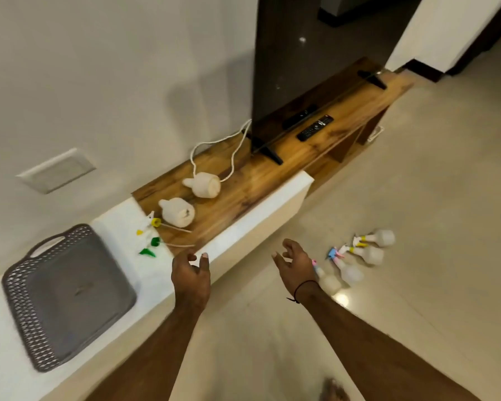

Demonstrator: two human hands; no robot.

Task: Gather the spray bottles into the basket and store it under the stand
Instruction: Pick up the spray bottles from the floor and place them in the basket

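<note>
Honestly, both my grips, left hand (190, 273) and right hand (294, 263), hang released; spray bottles (356, 260) look light, slick plastic, best seized by the neck.

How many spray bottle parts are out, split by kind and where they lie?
Assembled spray bottles on the floor: 4
Capless bottle bodies on the wooden stand: 2
Loose spray heads with tubes by the basket: 2
Total: 8
The basket has no bottles in it.
</note>
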